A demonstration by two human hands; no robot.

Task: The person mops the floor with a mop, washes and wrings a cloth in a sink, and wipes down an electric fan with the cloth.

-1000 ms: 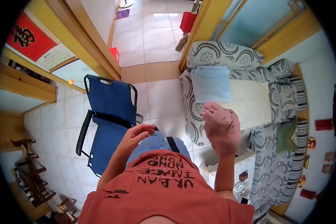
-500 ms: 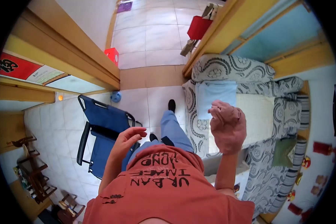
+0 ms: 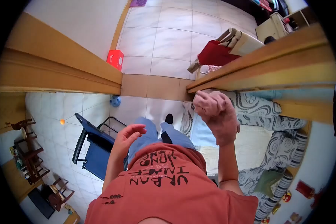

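Observation:
My right hand is raised in front of me on the right, with its fingers closed round a crumpled dusty-pink cloth. The cloth bulges above the knuckles and hides most of the fingers. It is held over the near end of the patterned sofa, close to the wooden door frame. My left hand hangs at waist height on the left, fingers loosely bent and holding nothing. Beside it stands a blue folding chair with black armrests.
Wooden door frames flank a doorway with a tan threshold. By the left frame sit a red box and a blue ball. Beyond the doorway stands a chair with red fabric. A light blue cloth lies on the sofa.
I have moved forward towards the doorway, and more of the room beyond shows. My right hand and the pink cloth have shifted up and left. My left hand keeps nearly the same pose.

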